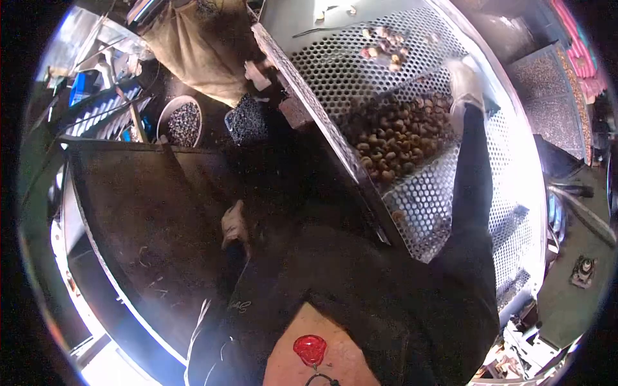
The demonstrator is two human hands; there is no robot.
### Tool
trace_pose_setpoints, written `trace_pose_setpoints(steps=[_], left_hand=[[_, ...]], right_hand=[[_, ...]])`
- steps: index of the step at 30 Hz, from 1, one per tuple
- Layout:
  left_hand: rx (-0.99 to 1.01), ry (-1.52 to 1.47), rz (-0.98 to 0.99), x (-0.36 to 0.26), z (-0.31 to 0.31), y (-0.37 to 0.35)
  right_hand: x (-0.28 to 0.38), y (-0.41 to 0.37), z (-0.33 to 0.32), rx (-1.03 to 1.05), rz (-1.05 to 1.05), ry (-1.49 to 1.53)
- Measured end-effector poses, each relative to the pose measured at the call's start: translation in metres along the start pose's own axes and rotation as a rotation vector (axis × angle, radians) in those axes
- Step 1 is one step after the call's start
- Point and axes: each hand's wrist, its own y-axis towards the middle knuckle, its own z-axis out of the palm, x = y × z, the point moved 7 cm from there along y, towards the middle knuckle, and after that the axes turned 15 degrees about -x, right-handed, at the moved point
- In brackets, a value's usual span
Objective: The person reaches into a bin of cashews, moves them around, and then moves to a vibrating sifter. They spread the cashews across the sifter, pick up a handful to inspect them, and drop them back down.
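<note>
My right hand (465,82), in a pale glove and blurred by motion, is over the perforated metal tray (434,199), at its right side. Just left of it lies a heap of brown nut-like pieces (396,143). A smaller cluster of paler pieces (385,47) lies farther up the tray. Whether my right hand holds anything is too blurred to tell. My left hand (233,225), also gloved, is low beside my dark clothing, over the brown surface (141,212); its fingers look pressed together, and what they hold, if anything, is hidden.
A round tub (197,109) of dark bits stands at the upper left, near a draped sack (199,58) and a square container (246,121). The tray's raised metal edge (315,106) runs diagonally through the middle. A thin rod (315,30) lies at the tray's top.
</note>
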Motion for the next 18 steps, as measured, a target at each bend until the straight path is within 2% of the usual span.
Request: trace_pose_setpoints(steps=[1,4,7,8,9,12,14,16,18], left_hand=[[-0.003,0.012,-0.016,0.008,-0.002,-0.001],[-0.009,0.062,-0.056,0.032,-0.005,-0.004],[0.0,0.119,-0.069,0.044,-0.005,-0.006],[0.002,0.139,-0.063,0.046,-0.005,-0.005],[0.007,0.166,-0.05,0.046,-0.001,-0.002],[0.035,0.325,0.063,0.045,0.014,0.014],[0.062,0.554,0.413,0.037,0.033,0.033],[0.004,0.524,0.807,0.016,0.038,0.037],[0.065,0.193,0.409,-0.005,0.029,0.037]], right_hand=[[0.0,-0.008,0.007,0.25,0.011,-0.465],[0.012,-0.068,0.017,0.382,0.243,-0.218],[0.131,-0.125,-0.019,0.291,0.807,0.227],[0.166,-0.133,-0.025,0.29,0.472,0.012],[0.17,-0.159,-0.007,0.172,0.243,-0.168],[0.171,-0.223,0.027,0.134,0.072,-0.004],[0.191,-0.232,0.012,0.148,0.322,0.369],[0.189,-0.229,0.023,0.074,-0.353,0.096],[0.156,-0.223,0.025,0.152,-0.04,0.568]])
